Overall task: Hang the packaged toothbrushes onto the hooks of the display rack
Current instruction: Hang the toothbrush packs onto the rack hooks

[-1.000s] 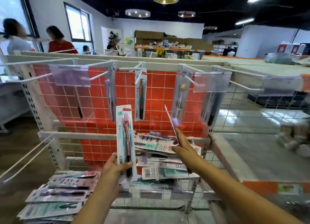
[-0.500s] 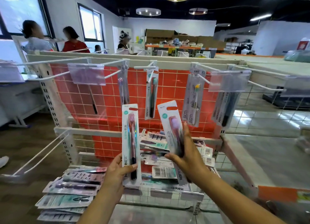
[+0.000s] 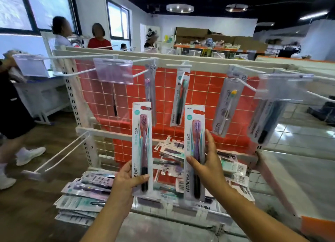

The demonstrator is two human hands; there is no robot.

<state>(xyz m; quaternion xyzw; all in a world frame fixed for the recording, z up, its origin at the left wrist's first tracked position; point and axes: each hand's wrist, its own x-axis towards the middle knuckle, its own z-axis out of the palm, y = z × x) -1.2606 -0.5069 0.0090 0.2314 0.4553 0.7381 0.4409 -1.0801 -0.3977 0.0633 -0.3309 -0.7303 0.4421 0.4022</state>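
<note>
Two packaged toothbrushes are up in front of me, one in each of my hands, held apart. My left hand (image 3: 126, 180) grips the lower end of the pink toothbrush pack (image 3: 142, 147), thumb across its face; my right hand (image 3: 206, 162) pinches the purple toothbrush pack (image 3: 195, 151) about midway, fingers behind, thumb in front. Both cards stand upright, hang slots on top. Beneath them loose packs (image 3: 85, 192) lie heaped on the lower shelf. Farther back, the display rack (image 3: 168, 60) carries white hooks (image 3: 141, 74), several already holding a pack. To hang well, I judge I should lift one card at a time, line its slot squarely with a hook tip, and slide it back.
</note>
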